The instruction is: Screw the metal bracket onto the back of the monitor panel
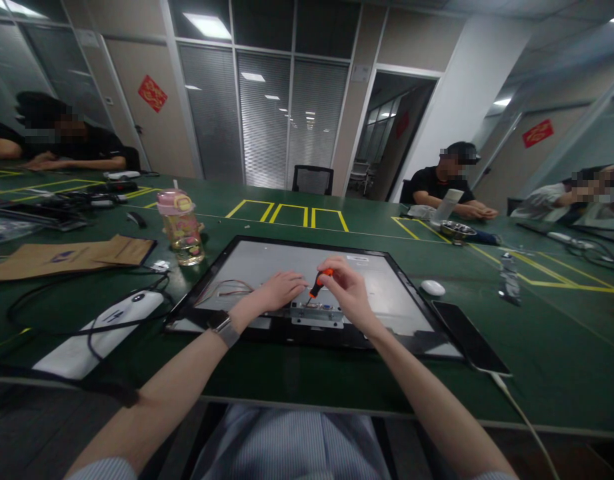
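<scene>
A flat display panel (387, 287) lies back side up on the table in front of me, grey metal inside a black frame. Near its close edge sits a metal bracket (317, 319) with connector ports. My right hand (347, 287) is closed round the handle of an orange and black screwdriver (317, 285). Its shaft tilts down, the tip at the bracket's top edge; the exact contact point is too small to tell. My left hand (284, 291) rests on the panel just left of the bracket, fingers stretched out flat. Thin wires (227, 288) run across the panel beside it.
Left of the panel are a drink bottle (181, 230), a brown paper bag (61, 259) and a white power strip (101, 333) with black cables. To the right lie a white earbud case (433, 287) and a phone (469, 337) with a cable. Other people sit across the table.
</scene>
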